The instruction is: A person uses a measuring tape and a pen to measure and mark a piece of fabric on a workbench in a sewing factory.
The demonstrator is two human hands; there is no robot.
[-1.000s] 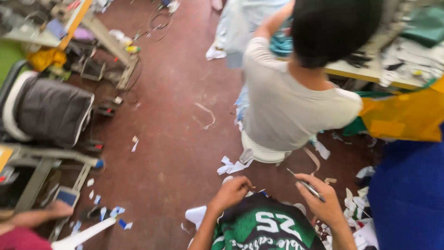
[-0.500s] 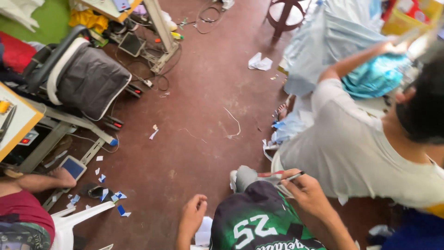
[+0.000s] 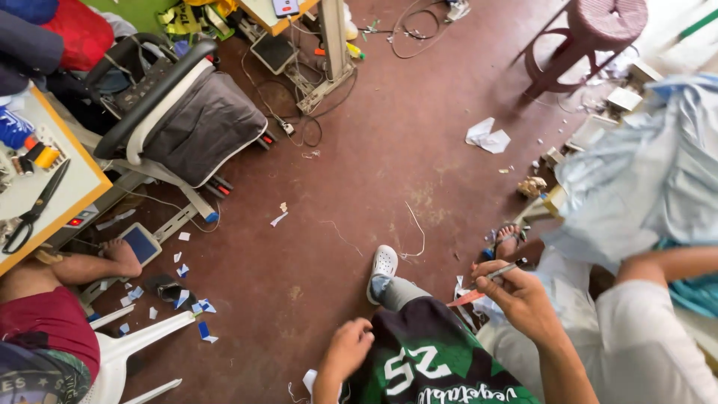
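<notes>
A dark jersey with green patches and white printing lies over my lap. My left hand curls on its left edge, fingers closed on the cloth. Above the jersey's right side, my right hand is raised and pinches a thin tool with a grey handle and an orange tip pointing left. My foot in a white clog rests on the red-brown floor ahead.
A person in a white shirt sits close on my right with light blue cloth. At left are another person's leg, a white plastic chair, a grey office chair, a table with scissors. A pink stool stands far right.
The view has swung left and down, so the person in white now sits at the right edge. My left hand has moved onto the jersey; my right hand keeps holding the tool.
</notes>
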